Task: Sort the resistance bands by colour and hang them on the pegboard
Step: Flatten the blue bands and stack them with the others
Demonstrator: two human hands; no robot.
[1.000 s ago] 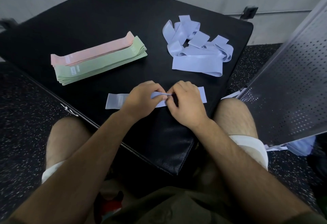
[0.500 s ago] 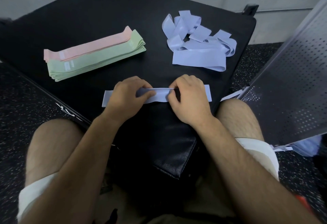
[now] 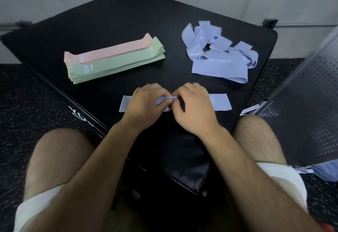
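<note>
A lavender resistance band lies flat near the front of the black mat. My left hand and my right hand meet over its middle, and both pinch the band's upper edge, which is lifted a little between my fingertips. A loose tangle of lavender bands sits at the back right. To the left lies a neat stack of green bands with pink bands on top. The perforated pegboard leans at the right edge.
My bare knees frame the mat's near corner. Speckled black floor surrounds the mat, and a grey wall stands behind it. More lavender material shows under the pegboard's lower edge.
The band stays in place on the mat. My hands have drawn closer over its middle, and its upper edge is now pinched up between my fingertips instead of pressed flat.
</note>
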